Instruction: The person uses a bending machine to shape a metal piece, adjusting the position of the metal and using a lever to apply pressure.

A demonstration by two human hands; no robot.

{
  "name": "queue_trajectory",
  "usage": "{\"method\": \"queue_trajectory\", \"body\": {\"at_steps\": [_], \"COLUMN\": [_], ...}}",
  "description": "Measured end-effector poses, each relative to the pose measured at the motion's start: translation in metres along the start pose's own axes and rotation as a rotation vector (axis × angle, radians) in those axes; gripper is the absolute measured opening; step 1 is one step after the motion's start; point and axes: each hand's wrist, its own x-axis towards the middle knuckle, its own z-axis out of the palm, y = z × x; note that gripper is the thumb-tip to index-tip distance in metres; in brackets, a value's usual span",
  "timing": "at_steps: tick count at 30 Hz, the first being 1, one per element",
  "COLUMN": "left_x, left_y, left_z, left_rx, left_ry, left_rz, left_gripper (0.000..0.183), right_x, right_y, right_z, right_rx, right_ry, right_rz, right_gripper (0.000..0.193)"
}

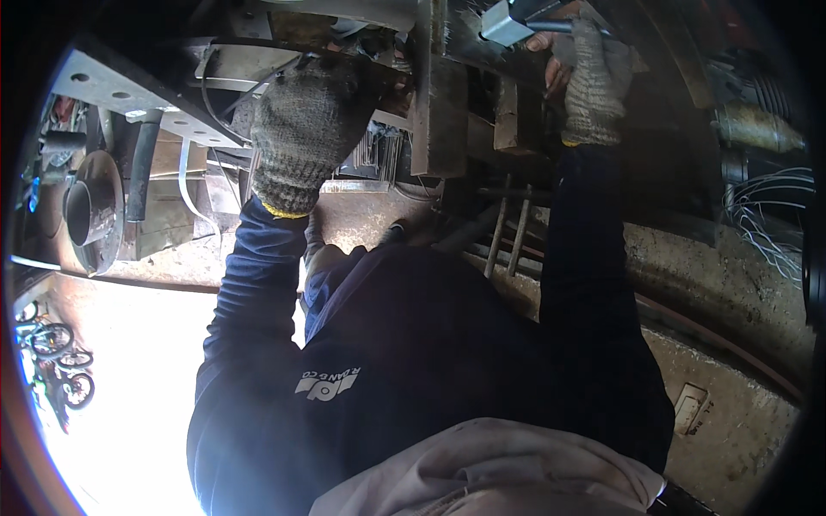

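My left hand point(303, 129), in a grey knitted glove with a yellow cuff edge, is at the dark steelwork on the bench. Its fingers are turned away and lost in shadow, so what they touch is hidden. My right hand point(594, 86) wears a similar glove and is closed around the dark handle of a hammer. The hammer's pale square-edged head point(504, 24) points left. Bare fingertips point(555, 73) show just left of the right glove; I cannot tell whose they are. Between my hands stands an upright steel bar point(439, 116), beside a shorter steel block point(516, 116).
At left are a perforated steel angle point(112, 84) and a flanged pipe piece point(89, 211). Thin rods point(370, 153) lie below the bench top. Loose wires point(770, 219) hang at right near a dusty bottle point(757, 127). Bicycles point(56, 344) stand outside at far left.
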Motion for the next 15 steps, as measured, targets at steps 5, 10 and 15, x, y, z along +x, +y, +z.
{"method": "queue_trajectory", "body": {"at_steps": [5, 10, 15], "left_x": [0.035, 0.063, 0.077], "left_y": [0.019, -0.003, 0.028], "left_z": [0.008, 0.087, 0.097], "left_rx": [-0.115, 0.110, -0.123], "left_ry": [0.075, -0.098, -0.271], "left_rz": [0.161, 0.108, -0.156], "left_gripper": [0.039, 0.044, 0.055], "right_x": [-0.010, -0.020, -0.039], "right_y": [0.005, 0.063, 0.123], "right_z": [-0.011, 0.008, -0.008], "right_rx": [-0.346, -0.572, -1.043], "right_ry": [0.032, -0.065, -0.146], "right_rz": [0.162, 0.108, -0.171], "right_gripper": [0.030, 0.035, 0.039]}}
